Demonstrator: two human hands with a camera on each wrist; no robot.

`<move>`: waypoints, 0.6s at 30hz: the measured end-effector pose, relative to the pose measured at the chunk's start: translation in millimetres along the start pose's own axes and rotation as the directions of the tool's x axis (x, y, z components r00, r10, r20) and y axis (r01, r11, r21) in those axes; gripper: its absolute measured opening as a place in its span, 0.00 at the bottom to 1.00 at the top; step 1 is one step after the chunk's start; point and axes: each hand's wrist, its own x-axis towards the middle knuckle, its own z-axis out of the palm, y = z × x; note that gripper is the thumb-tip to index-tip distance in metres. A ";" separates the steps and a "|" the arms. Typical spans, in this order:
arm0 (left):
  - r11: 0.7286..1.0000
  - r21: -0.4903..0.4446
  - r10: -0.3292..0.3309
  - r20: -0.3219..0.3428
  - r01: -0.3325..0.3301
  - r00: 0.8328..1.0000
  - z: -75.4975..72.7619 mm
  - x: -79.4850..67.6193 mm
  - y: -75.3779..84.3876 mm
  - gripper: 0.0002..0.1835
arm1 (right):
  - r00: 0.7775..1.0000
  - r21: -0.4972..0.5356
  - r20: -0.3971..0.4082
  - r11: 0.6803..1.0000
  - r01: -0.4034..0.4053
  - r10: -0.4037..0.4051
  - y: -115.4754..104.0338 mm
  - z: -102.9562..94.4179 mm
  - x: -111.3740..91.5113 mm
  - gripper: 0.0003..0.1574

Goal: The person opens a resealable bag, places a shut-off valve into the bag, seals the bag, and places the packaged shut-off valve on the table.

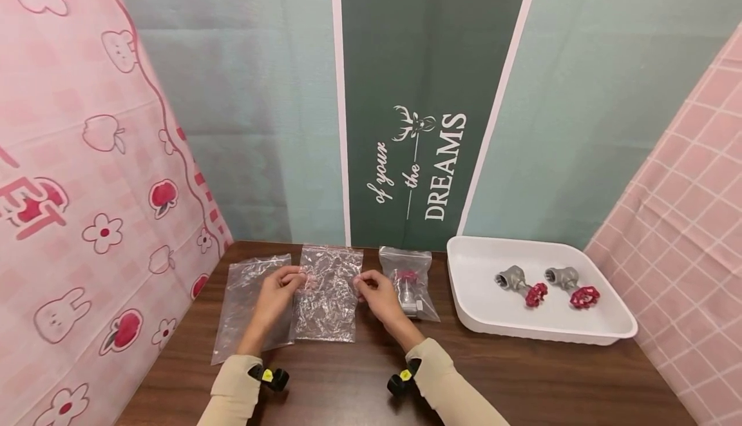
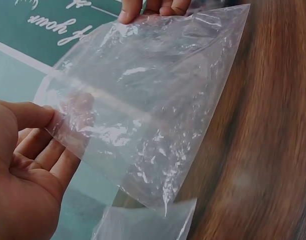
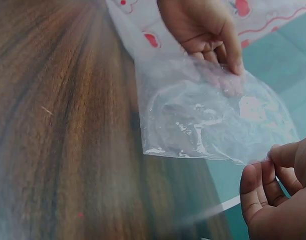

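Note:
A clear plastic zip bag (image 1: 327, 310) hangs between my two hands, wrinkled and shiny, with nothing visible inside. My left hand (image 1: 281, 294) pinches its left edge between thumb and fingers. On the opposite edge, my right hand (image 1: 379, 297) pinches the film the same way. In the left wrist view the bag (image 2: 142, 100) spreads out flat, the left thumb in front and the fingers showing through behind. The right wrist view shows the bag's (image 3: 193, 120) lower corner above the wood.
Another clear bag (image 1: 232, 310) lies at the left on the wooden table (image 1: 336, 387). Right of my hands, a zip bag (image 1: 429, 297) contains a valve with a red handwheel. A white tray (image 1: 481, 313) holds two metal valves (image 1: 512, 278) with red handwheels. Fabric curtains stand behind and beside the table.

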 end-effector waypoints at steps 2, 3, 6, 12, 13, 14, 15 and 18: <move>1.000 -0.019 0.014 -0.006 -0.015 1.000 2.4 -0.9 1.0 0.11 | 1.000 0.004 0.000 1.000 0.000 0.000 -4.0 -3.5 -3.1 0.12; 0.999 -0.031 0.018 -0.008 -0.018 1.000 3.7 -1.1 1.5 0.11 | 1.000 0.005 -0.002 1.000 0.003 -0.003 -6.5 -5.2 -4.9 0.11; 0.999 -0.044 0.031 -0.008 -0.031 0.999 8.2 -2.3 3.7 0.10 | 1.000 -0.004 -0.030 1.000 0.005 -0.005 -13.8 -9.5 -10.1 0.09; 0.996 -0.075 0.043 0.015 -0.042 0.999 21.1 -7.0 10.4 0.09 | 0.998 -0.042 -0.056 0.999 0.015 -0.018 -19.0 -25.7 -16.9 0.08; 0.996 -0.074 0.046 0.017 -0.044 0.999 23.4 -8.1 11.6 0.09 | 0.999 -0.038 -0.049 0.999 0.022 -0.024 -18.1 -29.8 -17.6 0.08; 0.996 -0.077 0.049 0.023 -0.047 0.999 25.4 -9.3 12.5 0.09 | 0.998 -0.051 -0.050 0.998 0.036 -0.039 -19.1 -32.9 -18.7 0.08; 0.996 -0.078 0.054 0.029 -0.052 0.998 27.6 -10.3 13.6 0.09 | 0.997 -0.059 -0.053 0.997 0.044 -0.047 -20.0 -35.9 -19.6 0.08; 0.990 -0.109 0.098 0.057 -0.091 0.994 34.5 -12.2 16.2 0.09 | 0.996 -0.094 -0.061 0.994 0.064 -0.070 -22.6 -45.6 -21.6 0.07</move>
